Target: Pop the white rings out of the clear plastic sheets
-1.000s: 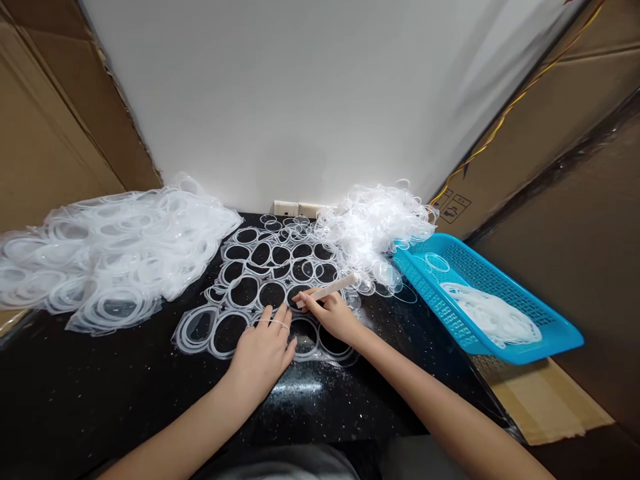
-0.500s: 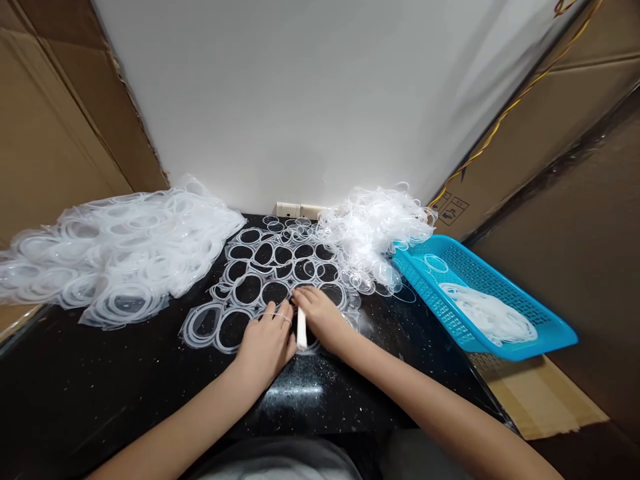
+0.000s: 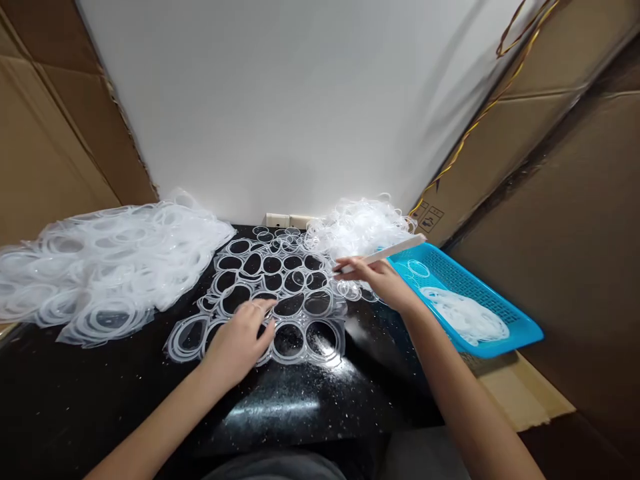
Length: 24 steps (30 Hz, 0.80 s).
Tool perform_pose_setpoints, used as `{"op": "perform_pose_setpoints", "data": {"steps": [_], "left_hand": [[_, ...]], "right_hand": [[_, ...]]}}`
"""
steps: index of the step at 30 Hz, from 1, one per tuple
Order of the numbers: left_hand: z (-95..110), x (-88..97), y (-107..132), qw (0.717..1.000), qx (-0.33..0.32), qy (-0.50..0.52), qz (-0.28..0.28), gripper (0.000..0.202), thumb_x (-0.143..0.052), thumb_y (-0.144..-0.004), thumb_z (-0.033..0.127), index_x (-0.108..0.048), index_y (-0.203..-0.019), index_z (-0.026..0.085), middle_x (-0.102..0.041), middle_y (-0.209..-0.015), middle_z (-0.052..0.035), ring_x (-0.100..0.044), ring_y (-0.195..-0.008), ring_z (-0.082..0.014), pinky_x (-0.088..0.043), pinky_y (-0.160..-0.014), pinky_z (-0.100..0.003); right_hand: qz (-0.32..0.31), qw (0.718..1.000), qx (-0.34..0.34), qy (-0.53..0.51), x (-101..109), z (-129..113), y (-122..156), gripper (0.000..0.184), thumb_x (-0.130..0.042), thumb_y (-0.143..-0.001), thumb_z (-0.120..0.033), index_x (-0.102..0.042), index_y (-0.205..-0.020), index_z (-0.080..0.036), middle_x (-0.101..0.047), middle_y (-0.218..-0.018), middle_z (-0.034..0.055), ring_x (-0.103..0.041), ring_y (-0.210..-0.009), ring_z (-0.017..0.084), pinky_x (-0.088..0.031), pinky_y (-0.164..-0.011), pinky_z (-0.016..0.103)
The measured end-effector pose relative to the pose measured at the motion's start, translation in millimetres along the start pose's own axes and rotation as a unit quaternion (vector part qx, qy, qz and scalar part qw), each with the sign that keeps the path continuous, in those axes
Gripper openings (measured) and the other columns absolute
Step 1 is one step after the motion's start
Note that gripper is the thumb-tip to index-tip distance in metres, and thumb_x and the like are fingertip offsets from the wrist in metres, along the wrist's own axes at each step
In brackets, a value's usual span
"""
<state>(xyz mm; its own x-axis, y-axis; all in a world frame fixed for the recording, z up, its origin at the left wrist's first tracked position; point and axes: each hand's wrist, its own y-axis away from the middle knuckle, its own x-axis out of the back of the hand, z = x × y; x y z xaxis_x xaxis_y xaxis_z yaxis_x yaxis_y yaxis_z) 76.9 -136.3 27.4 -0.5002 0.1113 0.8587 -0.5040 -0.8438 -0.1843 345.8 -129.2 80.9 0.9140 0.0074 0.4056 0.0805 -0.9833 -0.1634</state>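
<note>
- The flat, pale cream stick (image 3: 385, 253) has just left the ring sheet: half a second ago it stood upright among the rings, and now it lies almost level, raised above the tabletop at about 2 o'clock from the sheet's centre.
- The right hand (image 3: 380, 279) holds it in a narrow pinch between thumb and fingers, having moved out to the sheet's right edge, beside the basket. The stick's material is hard to tell.
- The left hand (image 3: 240, 343) lies palm down and open on the sheet's lower left, fingers spread over thin, clear plastic rings (image 3: 305, 303).
- These glossy rings overlap in one flat layer, their openings showing black.
- The tabletop (image 3: 100, 400) is polished black stone flecked with white.
- A large, filmy heap of clear rings (image 3: 110, 267) lies at 9 o'clock; a tighter, frothy tangle of clear rings (image 3: 357, 227) sits at 1 o'clock.
- A bright blue perforated plastic basket (image 3: 527, 337) sits at 3 o'clock, holding a white mass of rings (image 3: 465, 317).
- Behind stands a smooth white wall (image 3: 280, 113), flanked by brown corrugated cardboard sheets (image 3: 550, 267).
</note>
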Motion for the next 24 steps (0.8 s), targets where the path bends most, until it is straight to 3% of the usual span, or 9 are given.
{"op": "perform_pose_setpoints", "data": {"steps": [2,5,11,14,16,19,21,22,24], "left_hand": [[3.8,11.1,-9.7,0.984,0.037,0.173,-0.004,0.047,-0.038,-0.084,0.040,-0.040,-0.125,0.018,-0.046,-0.129,-0.0092,-0.042,-0.117,-0.0226,-0.041,-0.089,-0.035],[15.4,20.0,-25.4,0.906,0.080,0.399,-0.116,0.058,-0.047,-0.080,0.045,-0.033,-0.130,0.019,-0.046,-0.129,-0.0113,-0.047,-0.112,-0.0238,-0.045,-0.078,-0.031],[23.6,5.7,-38.6,0.778,0.163,0.564,-0.224,0.042,-0.062,-0.073,0.032,-0.054,-0.110,0.014,-0.065,-0.092,-0.0076,-0.061,-0.082,-0.0162,-0.042,-0.069,-0.025],[16.6,-2.4,-39.9,0.739,0.169,0.601,-0.253,0.019,-0.066,-0.070,0.025,-0.062,-0.081,0.011,-0.058,-0.056,0.0021,-0.056,-0.053,-0.0100,-0.043,-0.059,-0.023],[11.6,-1.0,-43.2,0.726,0.166,0.626,-0.231,0.014,-0.062,-0.073,0.026,-0.059,-0.068,0.013,-0.045,-0.043,0.0066,-0.051,-0.047,-0.0087,-0.043,-0.056,-0.022],[7.5,10.4,-51.6,0.709,0.151,0.675,-0.138,0.009,-0.052,-0.079,0.026,-0.056,-0.080,0.018,-0.046,-0.049,0.0077,-0.052,-0.052,-0.0068,-0.046,-0.064,-0.021],[7.8,18.1,-56.1,0.722,0.117,0.678,-0.075,0.020,-0.048,-0.080,0.026,-0.053,-0.099,0.022,-0.056,-0.064,0.0058,-0.052,-0.054,-0.0057,-0.045,-0.060,-0.018],[8.6,19.9,-57.3,0.754,0.095,0.648,-0.059,0.027,-0.047,-0.081,0.027,-0.050,-0.107,0.023,-0.060,-0.073,0.0038,-0.053,-0.055,-0.0062,-0.045,-0.055,-0.018],[10.8,17.3,-56.7,0.871,0.032,0.487,-0.055,0.035,-0.042,-0.083,0.028,-0.045,-0.117,0.024,-0.064,-0.089,-0.0012,-0.057,-0.060,-0.0094,-0.045,-0.053,-0.021]], "right_hand": [[-0.124,0.987,-0.016,-0.101,-19.2,-13.6,9.0,0.031,-0.044,-0.086,-0.041,-0.063,-0.097,-0.019,-0.067,-0.097,0.0070,-0.065,-0.085,0.017,-0.050,-0.083,0.034],[-0.212,0.960,-0.034,-0.178,-37.2,-17.9,11.4,0.031,-0.045,-0.086,-0.040,-0.062,-0.099,-0.017,-0.068,-0.091,0.0072,-0.065,-0.084,0.017,-0.051,-0.076,0.032],[-0.171,0.969,-0.068,-0.162,-39.1,1.1,4.9,0.036,-0.048,-0.083,-0.041,-0.061,-0.103,-0.012,-0.068,-0.077,0.0073,-0.065,-0.074,0.015,-0.049,-0.071,0.030],[-0.148,0.973,-0.066,-0.167,-36.8,9.9,6.2,0.035,-0.046,-0.085,-0.040,-0.063,-0.099,-0.014,-0.067,-0.087,0.0087,-0.064,-0.079,0.015,-0.048,-0.072,0.029],[-0.097,0.983,-0.057,-0.148,-37.7,18.6,7.0,0.034,-0.045,-0.084,-0.041,-0.064,-0.096,-0.015,-0.064,-0.097,0.0089,-0.062,-0.081,0.014,-0.047,-0.072,0.028],[-0.031,0.994,-0.052,-0.092,-45.2,36.3,7.5,0.034,-0.044,-0.085,-0.040,-0.066,-0.090,-0.015,-0.065,-0.089,0.0073,-0.059,-0.073,0.013,-0.046,-0.070,0.026],[-0.031,0.996,-0.052,-0.059,-53.3,46.7,8.1,0.034,-0.042,-0.085,-0.038,-0.066,-0.089,-0.014,-0.065,-0.081,0.0063,-0.058,-0.069,0.013,-0.046,-0.067,0.026],[-0.035,0.997,-0.051,-0.043,-57.4,50.2,8.6,0.033,-0.042,-0.086,-0.037,-0.066,-0.089,-0.014,-0.064,-0.078,0.0059,-0.058,-0.069,0.013,-0.046,-0.066,0.026],[-0.036,0.998,-0.042,0.000,-64.1,53.2,10.2,0.030,-0.042,-0.085,-0.034,-0.065,-0.088,-0.014,-0.064,-0.076,0.0050,-0.058,-0.069,0.014,-0.045,-0.066,0.026]]}}
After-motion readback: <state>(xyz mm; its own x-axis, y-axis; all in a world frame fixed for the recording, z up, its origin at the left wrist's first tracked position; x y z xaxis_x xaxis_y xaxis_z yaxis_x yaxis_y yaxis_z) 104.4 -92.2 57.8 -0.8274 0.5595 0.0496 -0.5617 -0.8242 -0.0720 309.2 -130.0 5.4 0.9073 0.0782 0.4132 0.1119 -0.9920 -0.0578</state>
